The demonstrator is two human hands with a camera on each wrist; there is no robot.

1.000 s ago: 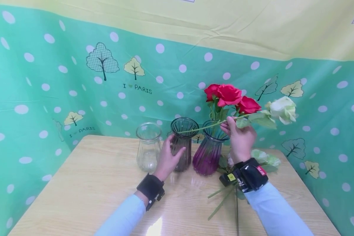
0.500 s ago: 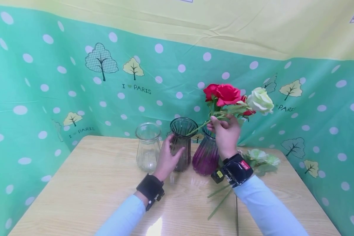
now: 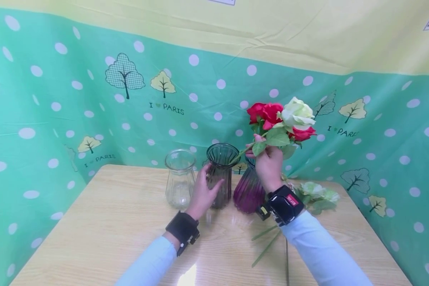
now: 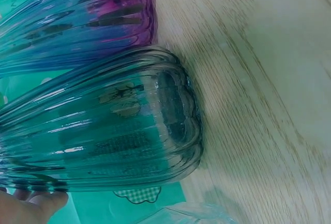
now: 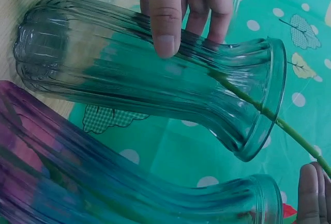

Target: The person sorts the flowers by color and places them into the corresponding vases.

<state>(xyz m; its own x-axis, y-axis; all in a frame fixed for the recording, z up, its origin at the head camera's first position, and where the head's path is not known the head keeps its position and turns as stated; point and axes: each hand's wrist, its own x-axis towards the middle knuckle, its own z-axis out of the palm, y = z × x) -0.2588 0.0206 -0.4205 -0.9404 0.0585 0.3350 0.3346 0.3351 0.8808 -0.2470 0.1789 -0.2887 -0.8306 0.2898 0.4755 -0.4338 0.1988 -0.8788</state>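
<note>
My left hand (image 3: 204,192) grips the dark grey ribbed glass vase (image 3: 226,192) from its left side, thumb across the front. The vase stands upright in the middle of the row. Above and right of it, my right hand (image 3: 269,163) pinches the green stem of a white rose (image 3: 297,114). In the right wrist view the stem (image 5: 240,94) passes through the grey vase's mouth and down inside. The bloom tilts right, overlapping red roses (image 3: 256,113) that stand in the purple-bottomed vase (image 3: 244,194). My right forearm and hand partly cover that vase.
A clear glass vase (image 3: 180,184) stands close on the left of the grey one. Pale flowers (image 3: 318,194) lie on the wooden table (image 3: 121,222) at right, their stems (image 3: 266,250) pointing toward the front. A green patterned curtain (image 3: 200,79) hangs behind.
My right hand has moved left with the white rose, which now stands more upright. The stem's end has gone from the grey vase's rim into its mouth. The left hand has stayed put.
</note>
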